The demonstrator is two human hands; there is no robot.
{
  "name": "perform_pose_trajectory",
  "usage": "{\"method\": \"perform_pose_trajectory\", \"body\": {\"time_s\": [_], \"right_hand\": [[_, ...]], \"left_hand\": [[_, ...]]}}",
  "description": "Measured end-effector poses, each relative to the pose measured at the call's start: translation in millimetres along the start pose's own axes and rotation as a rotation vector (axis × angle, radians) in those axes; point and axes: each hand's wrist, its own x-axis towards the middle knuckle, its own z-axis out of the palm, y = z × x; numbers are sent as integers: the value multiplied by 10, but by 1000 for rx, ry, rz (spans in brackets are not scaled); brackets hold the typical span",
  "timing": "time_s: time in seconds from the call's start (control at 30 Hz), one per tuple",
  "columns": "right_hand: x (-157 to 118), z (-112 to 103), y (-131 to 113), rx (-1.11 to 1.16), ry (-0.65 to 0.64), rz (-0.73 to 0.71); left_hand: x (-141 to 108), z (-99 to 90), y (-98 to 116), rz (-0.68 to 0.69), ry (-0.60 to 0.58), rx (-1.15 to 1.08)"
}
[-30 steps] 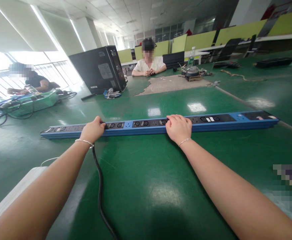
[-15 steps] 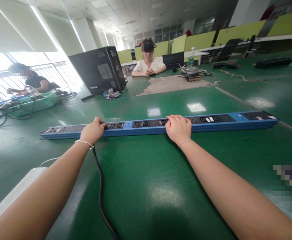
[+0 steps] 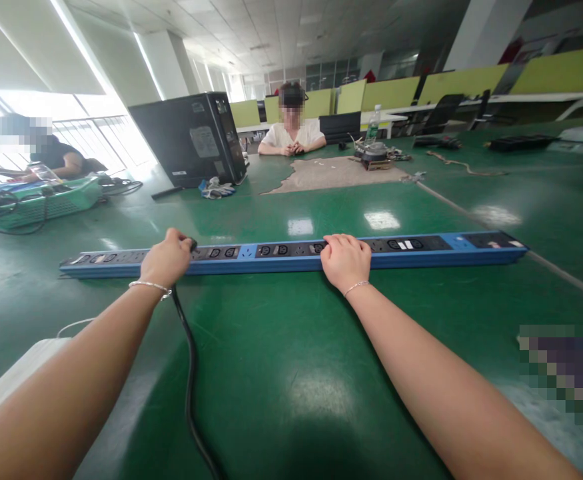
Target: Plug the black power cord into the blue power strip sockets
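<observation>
A long blue and black power strip [image 3: 291, 265] lies across the green table in front of me, its sockets facing up. My left hand [image 3: 165, 259] is closed around a black plug [image 3: 194, 245], whose end shows past my fingers just over the left half of the strip. Whether the plug touches a socket, I cannot tell. From beneath my left wrist a black cable [image 3: 190, 360] runs down toward the bottom edge. My right hand [image 3: 347, 260] grips the strip right of its middle, fingers over the top face and far side hidden.
Beyond the strip stand a black computer case [image 3: 181, 140] and a pair of gloves [image 3: 216, 189]. A green basket [image 3: 51, 203] with cables sits at left, a bottle [image 3: 373, 125] farther back. One person [image 3: 291, 137] sits opposite, another [image 3: 46, 157] at far left. A white object [image 3: 36, 363] lies near my left forearm.
The whole view has shifted, so the strip and both hands appear farther left. My left hand has tilted slightly, and the plug's end now shows above the strip. My right hand keeps its grip.
</observation>
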Motion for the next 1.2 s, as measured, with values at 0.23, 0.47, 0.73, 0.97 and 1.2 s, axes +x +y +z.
{"method": "perform_pose_trajectory", "body": {"time_s": [0.23,0.47,0.73,0.97,1.2], "right_hand": [[4,3,-11,2,1,16],[6,0,-8,21,-5,18],[7,-16,-16,17,-17,15],[5,-14,-18,41,-8,21],[4,-11,-13,38,-9,23]], "left_hand": [[-26,-322,90,27,-3,-199],[-184,-166,524,153,-200,-316],[-119,-70,840,246,-267,-239],[-51,15,894,293,-290,-142],[-66,-7,925,310,-265,-89]]}}
